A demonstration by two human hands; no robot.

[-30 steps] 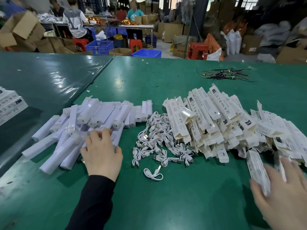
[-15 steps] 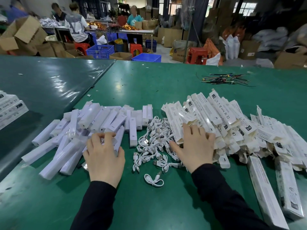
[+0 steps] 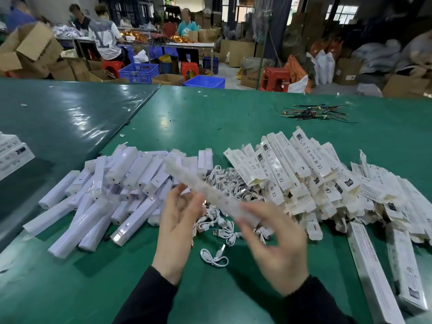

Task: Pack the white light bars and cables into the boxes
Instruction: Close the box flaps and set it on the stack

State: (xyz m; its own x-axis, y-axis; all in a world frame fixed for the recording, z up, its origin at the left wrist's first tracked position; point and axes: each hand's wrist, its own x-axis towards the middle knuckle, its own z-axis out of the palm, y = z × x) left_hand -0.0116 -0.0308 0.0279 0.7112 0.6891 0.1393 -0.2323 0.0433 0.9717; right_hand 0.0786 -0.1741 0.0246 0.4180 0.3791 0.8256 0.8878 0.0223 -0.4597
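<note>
Both hands [image 3: 177,220] [image 3: 278,242] have lifted one blurred box [image 3: 210,190] off the pile.

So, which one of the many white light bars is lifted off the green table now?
The blurred white light bar held slantwise between both hands, right hand gripping its near end. All other bars lie in the pile on the table's left.

It was a packing workshop, plainly a small factory floor. Long green tables [image 3: 233,118] carried heaps of identical white light bars [image 3: 98,195] and printed boxes [image 3: 311,174]. Behind them workers [image 3: 105,40] sat on red stools [image 3: 274,79] among blue crates [image 3: 139,72] and stacked cardboard cartons [image 3: 30,47].
</note>
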